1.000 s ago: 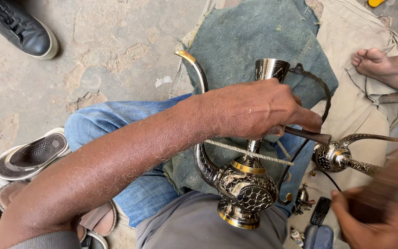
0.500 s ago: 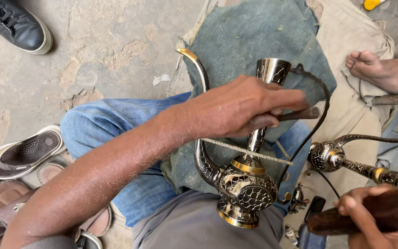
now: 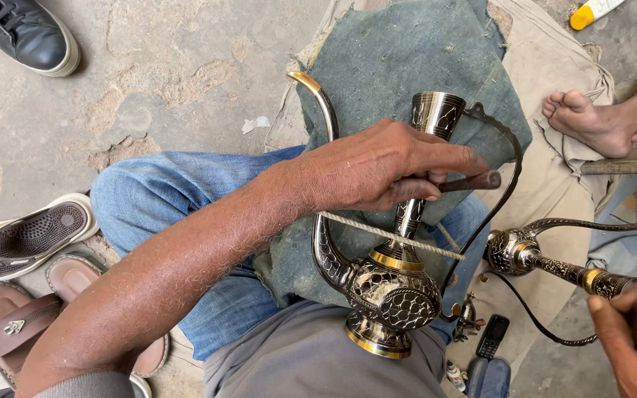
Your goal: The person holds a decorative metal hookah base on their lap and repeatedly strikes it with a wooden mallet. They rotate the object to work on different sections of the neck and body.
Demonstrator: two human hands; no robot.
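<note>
Change since half a second back: my left hand [image 3: 377, 169] has barely shifted on the ornate metal ewer [image 3: 392, 284], but the dark rod-like tool [image 3: 466, 181] now pokes out further past my fingertips, lying across the ewer's neck just under the flared mouth. Left grip is closed firmly round the tool's near end, knuckles up, thumb side hidden, so I can't tell how it wraps underneath. Ewer sits upright on my lap, base resting on the grey cloth over my thigh [image 3: 186, 221], curved spout [image 3: 318, 103] rising to the left of the neck and thin black handle [image 3: 506, 158] arcing off to the right. A taut cord [image 3: 385, 234] runs across the lower neck, touching it. My right hand [image 3: 628, 346] has dropped toward the bottom right corner and is mostly out of view; earlier it held a dark wooden piece in plain sight, now I only see fingers curled against something dark at the edge, so I can't tell exactly what it grips. Second ewer [image 3: 525, 254] lies on its side on the beige sheet [image 3: 554, 191] just right of my knee, apart from the first. Green-grey mat [image 3: 407, 51] under the work. Another person's bare foot [image 3: 591, 121] at upper right, sandals [image 3: 27, 236] and a black shoe [image 3: 27, 33] on the concrete to the left. My read: tool repositioned against the neck, work stays on the upright ewer.
</note>
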